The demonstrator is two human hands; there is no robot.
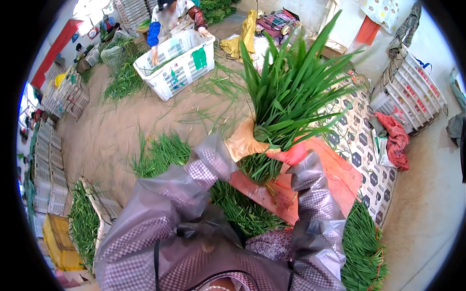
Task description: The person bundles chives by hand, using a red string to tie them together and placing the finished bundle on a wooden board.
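Observation:
A large bunch of long, flat green leaves [287,94] stands upright before me, its leaf tips fanning up and away. My left hand [243,141], in a tan-orange glove, grips the lower part from the left. On the other side my right hand [295,152], in a red glove, also holds the bunch. The cut lower ends [259,169] hang over a reddish board [338,163]. Loose greens [245,211] lie below, near my lap. Several tied bundles of greens [364,247] are stacked to my right.
Another person [173,18] leans over a white plastic crate [189,69] ahead to the left. Loose greens [164,152] lie on the floor. A basket of greens [103,207] and a yellow crate [63,242] stand at left. White crates [404,91] lean by the right wall.

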